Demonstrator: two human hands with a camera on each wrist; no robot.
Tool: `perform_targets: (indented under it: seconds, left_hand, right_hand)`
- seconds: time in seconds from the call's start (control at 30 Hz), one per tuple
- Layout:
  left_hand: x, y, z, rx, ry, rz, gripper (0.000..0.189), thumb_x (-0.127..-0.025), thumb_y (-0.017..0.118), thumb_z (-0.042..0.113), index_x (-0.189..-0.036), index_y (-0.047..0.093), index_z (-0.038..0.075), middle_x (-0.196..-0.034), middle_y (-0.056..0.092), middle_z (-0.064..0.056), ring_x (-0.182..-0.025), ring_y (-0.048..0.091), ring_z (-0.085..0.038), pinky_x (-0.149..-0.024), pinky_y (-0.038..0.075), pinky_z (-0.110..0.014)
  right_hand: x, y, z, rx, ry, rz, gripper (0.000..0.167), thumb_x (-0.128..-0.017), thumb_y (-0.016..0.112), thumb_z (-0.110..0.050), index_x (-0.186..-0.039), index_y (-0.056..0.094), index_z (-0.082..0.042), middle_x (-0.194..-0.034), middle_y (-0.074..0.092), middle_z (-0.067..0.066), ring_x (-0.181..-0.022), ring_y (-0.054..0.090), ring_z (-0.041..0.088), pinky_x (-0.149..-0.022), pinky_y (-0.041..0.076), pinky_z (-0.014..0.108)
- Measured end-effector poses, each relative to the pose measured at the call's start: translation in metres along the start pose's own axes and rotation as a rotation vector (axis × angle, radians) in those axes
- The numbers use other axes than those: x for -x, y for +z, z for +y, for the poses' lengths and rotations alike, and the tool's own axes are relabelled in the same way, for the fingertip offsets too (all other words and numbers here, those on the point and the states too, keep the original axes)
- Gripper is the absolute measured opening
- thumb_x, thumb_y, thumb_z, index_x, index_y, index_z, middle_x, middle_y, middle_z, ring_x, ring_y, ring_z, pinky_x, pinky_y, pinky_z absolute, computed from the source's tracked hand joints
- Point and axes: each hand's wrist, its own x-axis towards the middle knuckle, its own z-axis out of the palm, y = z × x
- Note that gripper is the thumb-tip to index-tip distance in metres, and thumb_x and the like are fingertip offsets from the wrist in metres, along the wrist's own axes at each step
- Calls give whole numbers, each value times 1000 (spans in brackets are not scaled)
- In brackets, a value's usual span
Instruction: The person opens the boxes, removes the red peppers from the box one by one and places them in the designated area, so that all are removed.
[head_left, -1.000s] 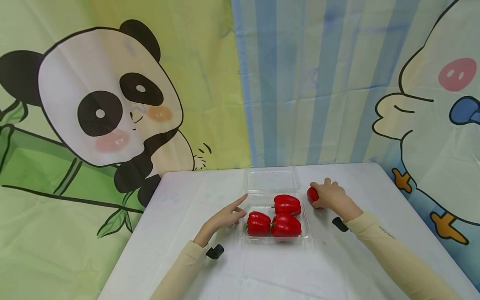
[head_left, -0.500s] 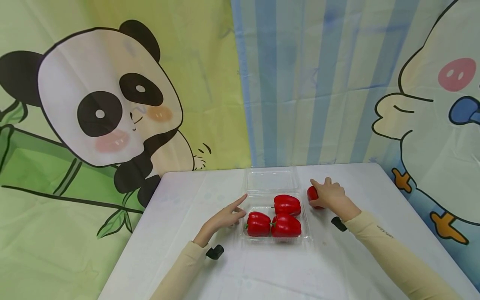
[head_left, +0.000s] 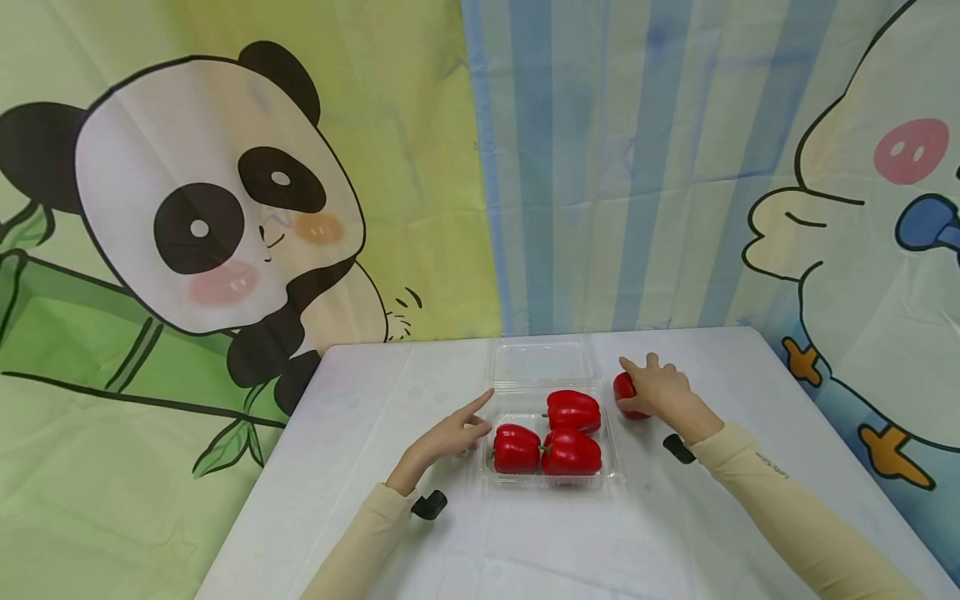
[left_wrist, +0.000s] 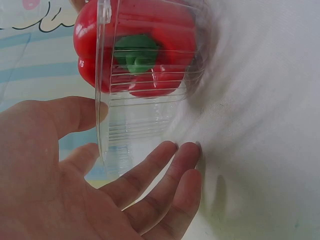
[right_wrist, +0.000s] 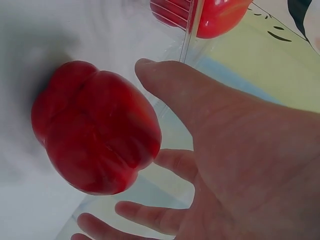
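Three red bell peppers, among them the front-right pepper (head_left: 572, 452), lie in a clear plastic box (head_left: 517, 480) whose lid (head_left: 543, 364) is folded back. My left hand (head_left: 452, 432) is at the box's left side. Its thumb touches the rim in the left wrist view, while the other fingers are loosely extended below the pepper (left_wrist: 150, 20). To the right of the box, another bell pepper (right_wrist: 97, 130) sits on the table. My right hand (head_left: 663, 393) is around it with spread fingers. In the right wrist view the thumb (right_wrist: 165, 82) stands apart from that pepper.
A white-covered table (head_left: 420, 550) carries everything. Behind it hangs a cloth printed with a panda (head_left: 210, 200), stripes and a white cartoon animal (head_left: 892, 333). A black wrist camera (head_left: 429, 505) sits on the left wrist, another camera (head_left: 678, 448) on the right.
My right thumb has shifted slightly left and the fingers have spread a little, with the pepper in about the same place. The left hand and the boxed peppers have not moved.
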Motion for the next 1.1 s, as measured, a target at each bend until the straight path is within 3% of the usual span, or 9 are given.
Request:
perform_targets:
  seconds: [1.1]
  left_hand:
    - [0, 0, 1, -12, -19, 1, 65, -103, 53, 31, -160, 23, 37, -132, 60, -17, -85, 62, -24, -68, 50, -35]
  right_hand:
    - [5, -11, -6, -9, -42, -3, 87, -82, 80, -31, -152, 36, -4, -131, 46, 35, -107, 54, 51, -83, 55, 59]
